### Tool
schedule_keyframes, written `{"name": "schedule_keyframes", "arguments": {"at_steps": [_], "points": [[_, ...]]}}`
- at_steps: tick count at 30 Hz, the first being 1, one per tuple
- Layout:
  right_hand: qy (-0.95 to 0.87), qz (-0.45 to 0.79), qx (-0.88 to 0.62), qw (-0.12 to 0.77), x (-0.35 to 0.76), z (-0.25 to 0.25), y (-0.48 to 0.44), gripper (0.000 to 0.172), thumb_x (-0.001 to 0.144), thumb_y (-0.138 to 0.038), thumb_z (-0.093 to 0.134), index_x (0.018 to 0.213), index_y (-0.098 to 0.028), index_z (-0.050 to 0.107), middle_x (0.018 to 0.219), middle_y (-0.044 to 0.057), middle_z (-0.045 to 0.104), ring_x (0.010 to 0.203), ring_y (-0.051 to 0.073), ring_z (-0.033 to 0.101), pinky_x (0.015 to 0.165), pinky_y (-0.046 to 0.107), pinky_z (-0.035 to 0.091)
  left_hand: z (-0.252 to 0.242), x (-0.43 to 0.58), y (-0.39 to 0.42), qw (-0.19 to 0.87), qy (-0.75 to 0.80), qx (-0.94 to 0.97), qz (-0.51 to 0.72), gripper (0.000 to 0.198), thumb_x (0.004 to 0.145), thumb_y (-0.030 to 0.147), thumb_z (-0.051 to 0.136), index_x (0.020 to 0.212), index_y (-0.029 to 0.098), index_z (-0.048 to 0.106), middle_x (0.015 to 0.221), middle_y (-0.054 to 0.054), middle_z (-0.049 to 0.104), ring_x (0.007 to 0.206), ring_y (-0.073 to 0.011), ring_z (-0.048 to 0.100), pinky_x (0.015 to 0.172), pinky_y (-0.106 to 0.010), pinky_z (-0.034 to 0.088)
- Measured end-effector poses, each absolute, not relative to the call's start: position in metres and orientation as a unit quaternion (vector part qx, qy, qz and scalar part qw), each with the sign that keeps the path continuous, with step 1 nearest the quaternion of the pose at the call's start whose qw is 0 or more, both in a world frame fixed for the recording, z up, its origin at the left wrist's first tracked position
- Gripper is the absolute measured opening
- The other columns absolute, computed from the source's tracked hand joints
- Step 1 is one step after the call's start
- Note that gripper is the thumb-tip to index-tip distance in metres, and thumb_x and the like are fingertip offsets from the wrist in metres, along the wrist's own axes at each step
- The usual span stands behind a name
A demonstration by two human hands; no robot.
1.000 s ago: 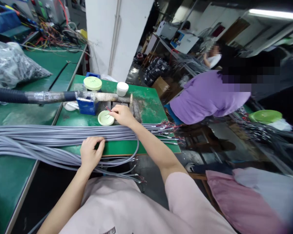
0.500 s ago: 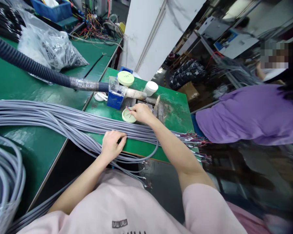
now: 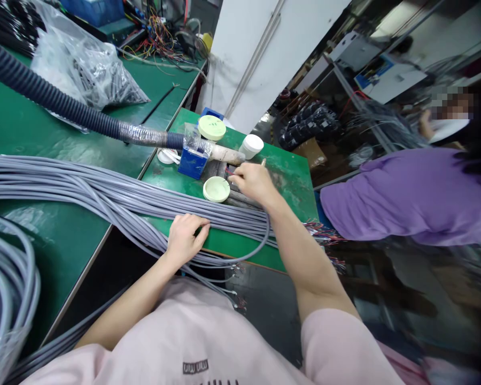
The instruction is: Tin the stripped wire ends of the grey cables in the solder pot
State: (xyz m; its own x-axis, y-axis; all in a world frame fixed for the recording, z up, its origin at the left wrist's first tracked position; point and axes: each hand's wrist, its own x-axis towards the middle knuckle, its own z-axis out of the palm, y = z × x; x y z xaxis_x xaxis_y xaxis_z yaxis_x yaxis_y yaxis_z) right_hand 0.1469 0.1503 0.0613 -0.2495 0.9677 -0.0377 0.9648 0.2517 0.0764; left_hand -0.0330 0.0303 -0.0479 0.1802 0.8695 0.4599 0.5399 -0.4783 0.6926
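My right hand is closed around the wire end of a grey cable; thin coloured wires stick out past the fingertips. They are over a dark metal fixture that the hand partly hides, beside the mouth of a pale nozzle. Just left of this hand is a shallow round cream dish. My left hand rests on the bundle of grey cables, thumb spread from the fingers. Bare wire ends fan out at the bundle's right end.
A ribbed black hose runs to the nozzle, propped on a blue block. Behind are a cream lid and a white tub. A clear bag lies at left. A person in a purple top is at right.
My right hand has moved from over the cream dish to the right, carrying the wire ends to the metal fixture. The left hand stays on the bundle.
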Motion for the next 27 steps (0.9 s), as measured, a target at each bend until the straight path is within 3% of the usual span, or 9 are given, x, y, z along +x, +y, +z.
{"name": "schedule_keyframes", "arguments": {"at_steps": [8,27], "points": [[0.741,0.058,0.665,0.077,0.200,0.042,0.168,0.031,0.091,-0.032,0.049,0.096,-0.016,0.074,0.101,0.012,0.070,0.094,0.025,0.062,0.075,0.031,0.041,-0.049,-0.032,0.031,0.175,0.471,0.752,0.426,0.015,0.090,0.026,0.053,0.085,0.021,0.065,0.079,-0.001,0.071,0.074,-0.0158,0.060,0.069,-0.033,0.035],[0.727,0.056,0.673,0.122,0.206,0.013,0.186,0.030,0.090,-0.030,0.048,0.100,-0.016,0.073,0.108,0.014,0.070,0.099,0.027,0.064,0.081,0.032,0.047,-0.045,-0.030,0.030,0.164,0.480,0.760,0.407,0.016,0.090,0.026,0.052,0.085,0.021,0.066,0.078,-0.001,0.071,0.073,-0.0159,0.060,0.069,-0.034,0.033]]}}
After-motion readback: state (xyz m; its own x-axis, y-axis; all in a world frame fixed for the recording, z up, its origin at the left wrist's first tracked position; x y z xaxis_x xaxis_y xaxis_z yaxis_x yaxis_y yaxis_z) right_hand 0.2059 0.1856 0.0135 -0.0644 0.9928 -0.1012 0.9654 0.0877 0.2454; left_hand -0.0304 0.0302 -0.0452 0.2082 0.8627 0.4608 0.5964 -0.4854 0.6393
